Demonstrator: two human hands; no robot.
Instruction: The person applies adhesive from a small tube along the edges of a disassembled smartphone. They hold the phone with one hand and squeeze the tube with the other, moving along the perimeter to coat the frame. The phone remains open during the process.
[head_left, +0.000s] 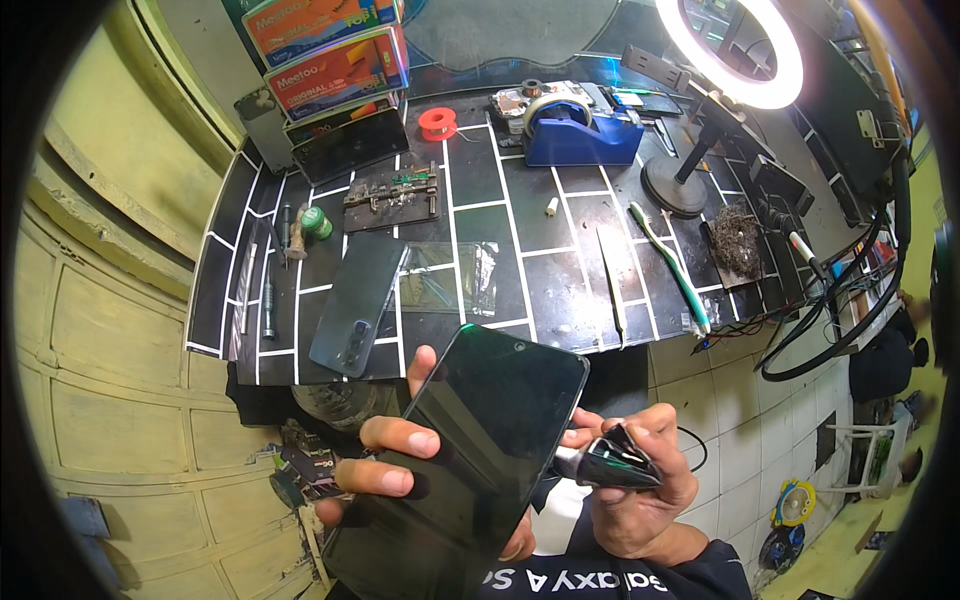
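Observation:
My left hand holds a large, dark, glossy smartphone, tilted, its fingers wrapped round the left edge. A small round camera spot shows near the phone's upper end. Close to its right edge, my right hand is closed on a crumpled shiny black piece. What that piece is I cannot make out; a pale part sticks out of it toward the phone. On the bench just beyond lies another phone, dark blue-grey, back up, partly over a clear plastic bag.
The black bench with white lines carries a blue tape dispenser, red spool, metal board holder, green toothbrush, tweezers and screwdrivers. At right stand a lit ring lamp and hanging black cables.

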